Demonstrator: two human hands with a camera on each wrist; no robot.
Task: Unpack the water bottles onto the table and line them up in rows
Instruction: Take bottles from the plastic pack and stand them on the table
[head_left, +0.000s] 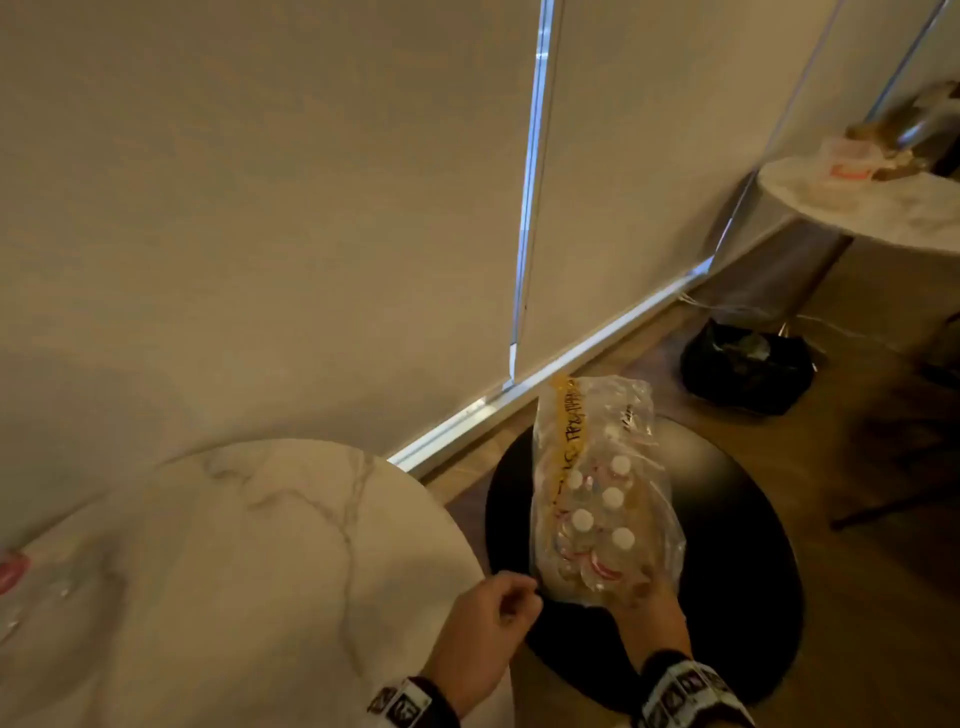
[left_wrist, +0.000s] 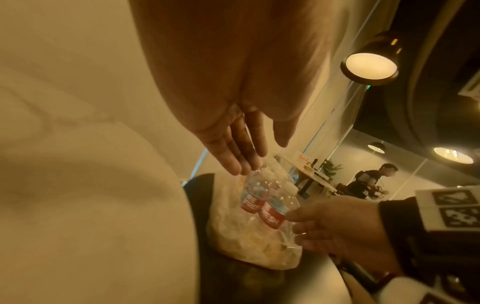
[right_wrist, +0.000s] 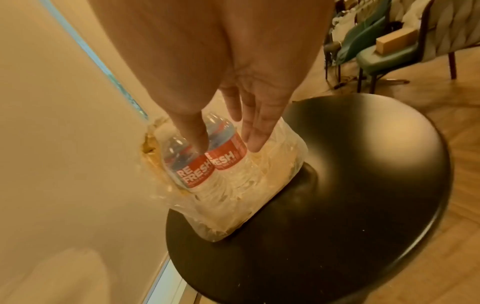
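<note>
Bottle pack (head_left: 597, 499) on stool (head_left: 737, 597), right of table (head_left: 234, 571), wall (head_left: 260, 208) behind

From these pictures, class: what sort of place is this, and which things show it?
Probably a café or shared lounge: round marble tables, a black stool, hanging lamps behind glass, and another person at a far table.

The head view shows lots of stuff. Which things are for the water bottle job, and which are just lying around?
For the job:
- pack of water bottles in torn plastic wrap
- marble table
- black stool under the pack
- right hand, left hand

Just lying around:
- black bag on the floor
- far table with clutter
</note>
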